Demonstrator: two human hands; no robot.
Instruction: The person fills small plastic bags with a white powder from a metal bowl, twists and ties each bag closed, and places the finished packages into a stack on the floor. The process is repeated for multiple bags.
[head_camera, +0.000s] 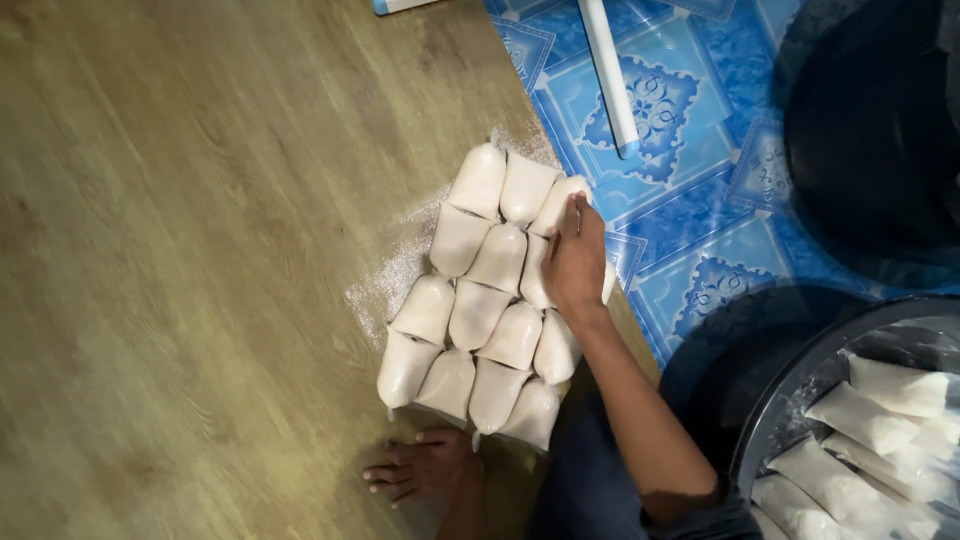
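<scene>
Flat and pressed down, our right hand (574, 262) lies on top of the small white bags (480, 290), fingers close together and pointing toward 12 o'clock. It pinches nothing. It just rests on a bag at the 3 o'clock edge of the bunch. Our left hand is out of the picture, so we cannot tell what it does.

We see the small white bags packed side by side on the wooden floor (180, 250), in the middle of the picture. They are puffy, soft and clear, and each one is full of white grains. They sit in neat rows and touch each other, like little pillows. We see no labels on them.

Some white grains (395, 275) are spilled on the floor at 9 o'clock from the bags.

Our bare foot (420, 472) is at 6 o'clock, just below the bags, with the toes pointing toward 9 o'clock.

At 4 o'clock from the hand, in the corner, sits a round dark tub (775, 410). More bags (870, 420) of the same white kind lie inside it, piled loosely and tilted.

At 2 o'clock a blue mat (700, 200) with white flower shapes covers the floor. A long white stick (610, 70) lies on it near 12 o'clock. A big dark round thing (870, 150) sits on the mat at 2 o'clock; we cannot tell what it is.
</scene>
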